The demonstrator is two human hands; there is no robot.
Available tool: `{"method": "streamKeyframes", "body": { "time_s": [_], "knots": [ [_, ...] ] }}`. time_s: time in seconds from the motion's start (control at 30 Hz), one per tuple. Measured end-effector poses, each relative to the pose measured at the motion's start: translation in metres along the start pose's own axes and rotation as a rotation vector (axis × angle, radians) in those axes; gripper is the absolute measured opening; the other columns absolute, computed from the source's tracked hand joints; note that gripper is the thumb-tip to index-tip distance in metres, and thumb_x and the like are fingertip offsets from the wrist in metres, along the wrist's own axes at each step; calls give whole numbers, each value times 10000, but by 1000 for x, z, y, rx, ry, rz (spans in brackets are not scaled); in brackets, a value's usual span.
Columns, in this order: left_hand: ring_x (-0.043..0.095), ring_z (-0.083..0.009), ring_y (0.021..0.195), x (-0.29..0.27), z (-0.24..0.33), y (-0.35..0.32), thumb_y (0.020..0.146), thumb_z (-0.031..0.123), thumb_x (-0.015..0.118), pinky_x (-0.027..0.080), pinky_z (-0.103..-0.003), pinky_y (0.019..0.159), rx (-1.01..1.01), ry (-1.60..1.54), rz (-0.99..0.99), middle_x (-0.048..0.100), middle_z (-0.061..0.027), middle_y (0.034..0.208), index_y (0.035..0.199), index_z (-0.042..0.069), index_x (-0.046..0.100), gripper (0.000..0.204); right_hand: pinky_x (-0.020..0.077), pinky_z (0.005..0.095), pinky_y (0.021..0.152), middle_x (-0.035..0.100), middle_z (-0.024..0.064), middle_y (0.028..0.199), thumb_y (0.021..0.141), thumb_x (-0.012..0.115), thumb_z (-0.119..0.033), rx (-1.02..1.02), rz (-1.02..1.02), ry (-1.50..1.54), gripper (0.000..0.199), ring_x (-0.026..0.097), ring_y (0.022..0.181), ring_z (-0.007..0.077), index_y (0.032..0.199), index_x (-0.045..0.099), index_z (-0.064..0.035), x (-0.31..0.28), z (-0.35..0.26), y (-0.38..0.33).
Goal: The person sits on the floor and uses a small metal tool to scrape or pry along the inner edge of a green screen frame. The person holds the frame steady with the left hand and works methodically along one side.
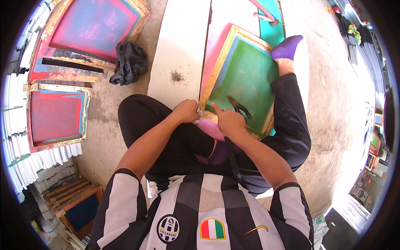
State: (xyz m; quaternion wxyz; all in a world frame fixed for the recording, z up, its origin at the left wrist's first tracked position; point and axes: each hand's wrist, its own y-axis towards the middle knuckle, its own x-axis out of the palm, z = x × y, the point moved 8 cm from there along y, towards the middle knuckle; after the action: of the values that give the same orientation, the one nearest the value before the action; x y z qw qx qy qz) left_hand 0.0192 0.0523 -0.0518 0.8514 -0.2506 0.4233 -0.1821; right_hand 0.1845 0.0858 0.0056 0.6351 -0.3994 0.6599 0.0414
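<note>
A wooden screen-printing frame [218, 68] with green mesh lies tilted in front of me, its near left corner between my hands. My left hand [186, 111] is closed at that corner, around something small and whitish that I cannot make out. My right hand [230, 121] is curled over the near edge, index finger stretched toward the corner. A thin pale tip shows by that finger; what the hand holds is mostly hidden. Beside the right hand, pliers [238, 106] with dark handles rest on the mesh. My purple-socked foot [287, 48] touches the frame's far right corner.
A heap of small dark bits [177, 76] lies on the white board [179, 37]. Beyond the frame are a hammer-like tool [273, 22] and a slim metallic tool [264, 17]. Pink-meshed frames [58, 118] and a black plastic bag [130, 62] lie at left.
</note>
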Motion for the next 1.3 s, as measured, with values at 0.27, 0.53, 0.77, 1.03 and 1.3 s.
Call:
{"method": "streamKeyframes", "body": {
  "time_s": [0.27,0.53,0.77,1.03,1.3],
  "knots": [
    [734,-408,886,-3,3,-1,724,305,864,579,-485,808,-50,-26,-79,737,-246,866,883,-11,767,366,561,554,769,725,248,968,1033,547,-212,-96,-49,181,466,709,843,441,1495,565,-269,18,19,8],
    [737,-398,860,-7,6,-3,717,305,863,576,-482,782,-89,-80,-118,737,-254,869,861,-26,760,375,566,484,781,735,230,975,1037,576,-224,-229,68,843,436,740,843,356,1471,608,-256,44,41,29],
    [729,-294,644,1,-4,0,780,313,867,558,-432,680,1,-70,-19,692,-155,620,806,-31,751,364,549,432,759,760,204,975,1039,609,-221,-39,-140,779,392,737,800,268,1426,654,-179,34,37,28],
    [722,-270,616,-1,0,-2,795,318,861,554,-414,657,-31,-121,-92,692,-144,615,814,-26,753,361,562,492,746,759,176,945,1043,584,-278,-98,-82,730,446,746,826,336,1488,584,-248,29,35,18],
    [732,-283,640,1,-3,0,779,323,875,558,-428,674,-37,-107,-79,694,-164,637,836,-34,751,382,568,568,704,718,202,856,1035,558,-304,-115,58,220,428,724,791,422,1463,574,-302,4,19,-5]
  ]
}}
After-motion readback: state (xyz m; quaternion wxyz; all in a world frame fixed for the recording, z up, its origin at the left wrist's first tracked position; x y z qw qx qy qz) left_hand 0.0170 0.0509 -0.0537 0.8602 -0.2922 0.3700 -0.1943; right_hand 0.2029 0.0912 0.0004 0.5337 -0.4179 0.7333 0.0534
